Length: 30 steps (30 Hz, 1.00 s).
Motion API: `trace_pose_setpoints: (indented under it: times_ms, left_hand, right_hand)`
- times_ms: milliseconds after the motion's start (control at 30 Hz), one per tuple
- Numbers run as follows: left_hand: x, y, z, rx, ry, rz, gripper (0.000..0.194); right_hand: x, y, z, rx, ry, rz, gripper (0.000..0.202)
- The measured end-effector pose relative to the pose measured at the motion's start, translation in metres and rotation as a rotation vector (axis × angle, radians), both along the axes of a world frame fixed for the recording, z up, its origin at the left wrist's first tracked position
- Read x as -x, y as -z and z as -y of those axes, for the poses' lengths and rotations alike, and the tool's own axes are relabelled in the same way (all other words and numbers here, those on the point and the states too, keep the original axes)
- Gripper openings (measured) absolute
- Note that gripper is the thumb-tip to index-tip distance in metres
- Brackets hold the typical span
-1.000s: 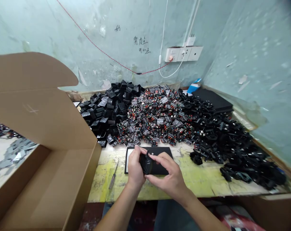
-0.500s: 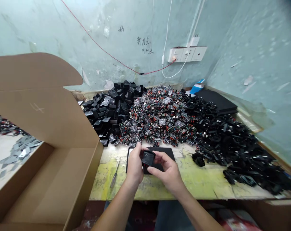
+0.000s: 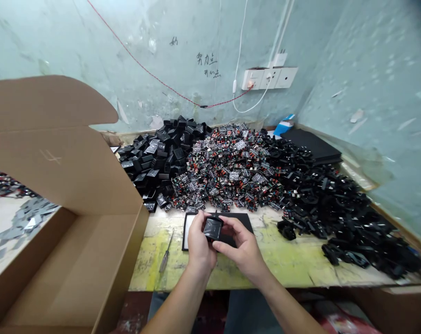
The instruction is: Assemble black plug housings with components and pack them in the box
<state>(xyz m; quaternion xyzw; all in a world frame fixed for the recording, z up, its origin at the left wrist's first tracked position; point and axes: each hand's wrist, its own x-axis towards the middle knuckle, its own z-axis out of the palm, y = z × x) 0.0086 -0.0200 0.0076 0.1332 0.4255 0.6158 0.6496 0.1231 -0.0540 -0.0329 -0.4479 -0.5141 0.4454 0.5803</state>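
Since half a second ago, the black case [image 3: 213,229] has turned its glossy face more squarely toward my camera and the left hand [image 3: 198,246] has rolled a little further beneath it; the right hand [image 3: 247,250] has barely shifted. With the case as the middle of my dial, the left hand curls closely around its nine o'clock side, while the right thumb and fingertips pinch it from three, leaving little gap. It is held over the black board [image 3: 244,220] on the bench [image 3: 280,266].

I'd judge this one piece partway done (whether it is fully closed up, I can't tell from here). Plenty seems left: a heap of cases [image 3: 161,153] at eleven, circuit boards [image 3: 231,167] between twelve and one, and black plastic parts [image 3: 328,199] between two and three, all loose. The screwdriver [image 3: 165,260] lies at eight, touched by neither hand; the cardboard box [image 3: 121,264] stands near nine.
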Motion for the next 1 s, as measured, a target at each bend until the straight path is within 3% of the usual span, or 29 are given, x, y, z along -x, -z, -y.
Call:
trace_pose_setpoints:
  times_ms: [100, 233, 367, 600, 733, 867, 933, 1000]
  left_hand:
    - [0.001, -0.002, 0.002, -0.051, 0.045, 0.109, 0.039]
    - [0.006, -0.009, 0.003, -0.131, 0.124, 0.085, 0.034]
    - [0.01, -0.014, 0.005, -0.158, 0.183, 0.011, 0.031]
    - [0.011, -0.02, 0.003, -0.195, 0.139, -0.168, 0.031]
    - [0.019, -0.014, 0.01, -0.154, 0.168, -0.163, 0.034]
    - [0.04, -0.008, 0.018, -0.094, 0.434, 0.069, 0.056]
    - [0.055, -0.013, 0.022, -0.117, 0.53, 0.118, 0.054]
    - [0.073, -0.024, 0.025, -0.163, 0.519, 0.107, 0.049]
  right_hand:
    - [-0.001, -0.011, 0.004, -0.131, 0.083, 0.268, 0.056]
    - [-0.002, -0.024, 0.01, -0.214, 0.169, 0.457, 0.057]
    - [0.003, -0.027, 0.015, -0.251, 0.174, 0.513, 0.061]
    - [0.007, -0.02, 0.015, -0.28, 0.175, 0.471, 0.047]
    - [-0.003, -0.006, 0.012, -0.263, 0.109, 0.519, 0.049]
    - [-0.009, 0.006, 0.002, -0.258, 0.004, 0.495, 0.05]
    - [-0.008, 0.004, 0.0, -0.295, -0.067, 0.497, 0.052]
    - [-0.004, 0.0, -0.001, -0.307, -0.107, 0.513, 0.061]
